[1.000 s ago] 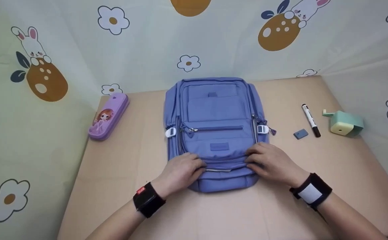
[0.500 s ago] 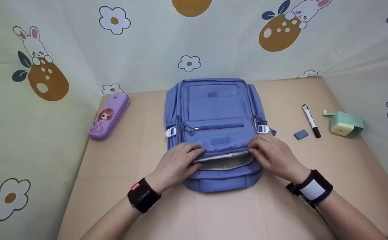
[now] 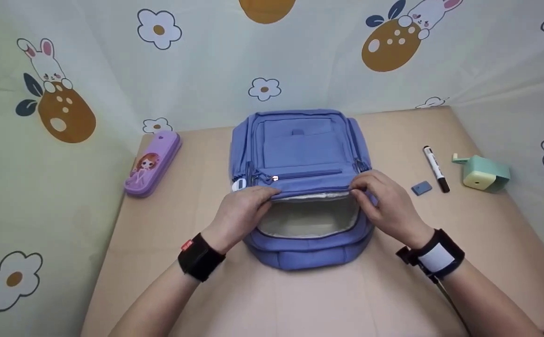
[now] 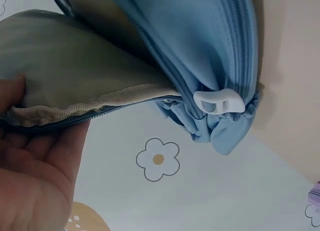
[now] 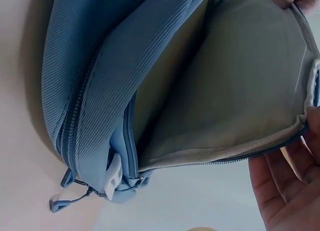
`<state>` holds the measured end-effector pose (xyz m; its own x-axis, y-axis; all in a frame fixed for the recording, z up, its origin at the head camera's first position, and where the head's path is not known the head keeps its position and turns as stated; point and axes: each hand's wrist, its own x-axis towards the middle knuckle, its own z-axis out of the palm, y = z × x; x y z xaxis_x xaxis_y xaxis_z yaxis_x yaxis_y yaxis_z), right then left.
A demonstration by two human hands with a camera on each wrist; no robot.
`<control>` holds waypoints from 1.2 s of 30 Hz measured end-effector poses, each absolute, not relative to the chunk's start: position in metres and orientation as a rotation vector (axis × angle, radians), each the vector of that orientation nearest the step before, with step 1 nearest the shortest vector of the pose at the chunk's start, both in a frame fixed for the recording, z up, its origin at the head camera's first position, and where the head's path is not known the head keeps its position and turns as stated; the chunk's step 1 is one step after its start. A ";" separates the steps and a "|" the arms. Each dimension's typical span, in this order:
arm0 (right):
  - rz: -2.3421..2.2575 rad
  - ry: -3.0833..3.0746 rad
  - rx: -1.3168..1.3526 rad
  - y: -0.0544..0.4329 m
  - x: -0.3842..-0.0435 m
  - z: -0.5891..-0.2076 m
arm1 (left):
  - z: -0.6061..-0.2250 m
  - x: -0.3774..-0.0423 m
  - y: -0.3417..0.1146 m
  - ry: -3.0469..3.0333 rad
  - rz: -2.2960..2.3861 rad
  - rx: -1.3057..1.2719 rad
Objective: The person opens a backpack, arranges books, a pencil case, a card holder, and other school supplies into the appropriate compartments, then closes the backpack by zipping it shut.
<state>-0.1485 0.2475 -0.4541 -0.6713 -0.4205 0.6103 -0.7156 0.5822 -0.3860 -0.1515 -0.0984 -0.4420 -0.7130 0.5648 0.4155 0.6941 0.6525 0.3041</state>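
Observation:
A blue backpack [image 3: 307, 145] lies on the table, its lower end towards me and its zipped compartment gaping, with a pale grey lining [image 3: 309, 217] showing inside. My left hand [image 3: 241, 215] pinches the left part of the raised flap's edge between thumb and fingers. At the right part of that edge, my right hand [image 3: 388, 201] pinches the flap the same way. In the left wrist view the zipper edge [image 4: 95, 107] runs from the hand to a white buckle [image 4: 219, 102]. The right wrist view shows the flap's lining [image 5: 250, 81] stretched between both hands.
A purple pencil case [image 3: 152, 164] lies at the left edge of the table [image 3: 159, 262]. Right of the backpack are a small blue-grey eraser [image 3: 422, 188], a black-and-white marker [image 3: 436, 169] and a green pencil sharpener [image 3: 486, 174]. Patterned cloth [image 3: 206, 65] hangs behind and at the sides.
Both hands have lifted the flap up and away from me. The compartment has gone from nearly closed to wide, baring its lining. The objects at the sides have not moved.

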 end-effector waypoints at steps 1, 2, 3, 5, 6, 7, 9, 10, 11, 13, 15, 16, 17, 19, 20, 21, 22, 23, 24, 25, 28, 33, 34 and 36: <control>0.873 -2.345 0.913 0.248 -0.149 -0.454 | -0.440 -0.153 -0.098 -2.596 -0.655 -1.000; 0.880 -2.333 0.913 0.249 -0.150 -0.453 | -0.438 -0.155 -0.098 -2.602 -0.659 -0.989; 0.889 -2.322 0.910 0.250 -0.150 -0.453 | -0.436 -0.156 -0.098 -2.608 -0.660 -0.974; 0.900 -2.308 0.887 0.254 -0.151 -0.452 | -0.433 -0.160 -0.097 -2.612 -0.675 -0.949; 0.899 -2.305 0.864 0.256 -0.151 -0.451 | -0.431 -0.162 -0.097 -2.614 -0.687 -0.937; 0.895 -2.310 0.833 0.260 -0.152 -0.451 | -0.428 -0.164 -0.097 -2.614 -0.700 -0.930; 0.869 -2.326 0.740 0.270 -0.154 -0.452 | -0.424 -0.167 -0.097 -2.616 -0.708 -0.911; 0.856 -2.347 0.674 0.277 -0.155 -0.452 | -0.422 -0.169 -0.097 -2.616 -0.716 -0.906; 0.846 -2.372 0.597 0.284 -0.156 -0.453 | -0.420 -0.171 -0.097 -2.617 -0.724 -0.903; 0.848 -2.441 0.420 0.300 -0.158 -0.456 | -0.416 -0.174 -0.097 -2.615 -0.736 -0.892; 0.875 -2.505 0.224 0.318 -0.159 -0.458 | -0.411 -0.177 -0.096 -2.609 -0.752 -0.880; 0.890 -2.532 0.126 0.328 -0.159 -0.459 | -0.409 -0.178 -0.096 -2.609 -0.761 -0.872; 0.903 -2.551 0.038 0.339 -0.159 -0.460 | -0.406 -0.179 -0.096 -2.610 -0.772 -0.862; 0.909 -2.582 -0.120 0.361 -0.160 -0.463 | -0.401 -0.183 -0.095 -2.612 -0.794 -0.845; 0.908 -2.591 -0.193 0.372 -0.162 -0.464 | -0.398 -0.184 -0.095 -2.613 -0.800 -0.836; 0.904 -2.606 -0.262 0.383 -0.164 -0.466 | -0.396 -0.185 -0.095 -2.619 -0.805 -0.827; 0.895 -2.614 -0.318 0.394 -0.167 -0.468 | -0.393 -0.187 -0.095 -2.624 -0.809 -0.820; 0.892 -2.629 -0.375 0.404 -0.170 -0.470 | -0.392 -0.187 -0.094 -2.628 -0.814 -0.815; 0.886 -2.648 -0.423 0.414 -0.174 -0.473 | -0.391 -0.188 -0.094 -2.631 -0.818 -0.811; 0.880 -2.666 -0.464 0.422 -0.177 -0.475 | -0.390 -0.189 -0.094 -2.633 -0.821 -0.808; 0.859 -2.717 -0.569 0.441 -0.185 -0.483 | -0.390 -0.188 -0.093 -2.649 -0.828 -0.802; 0.919 -2.716 -0.782 0.455 -0.191 -0.494 | -0.391 -0.187 -0.090 -2.672 -0.806 -0.811; 0.940 -2.705 -0.821 0.457 -0.192 -0.495 | -0.391 -0.187 -0.090 -2.674 -0.800 -0.817; 0.971 -2.689 -0.880 0.460 -0.193 -0.497 | -0.392 -0.187 -0.089 -2.676 -0.795 -0.829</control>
<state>-0.1928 0.4604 -0.4970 -0.8166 0.5745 -0.0555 0.4773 0.6182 -0.6245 -0.1872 -0.0886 -0.3916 -0.8136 0.4545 0.3627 0.5788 0.6929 0.4301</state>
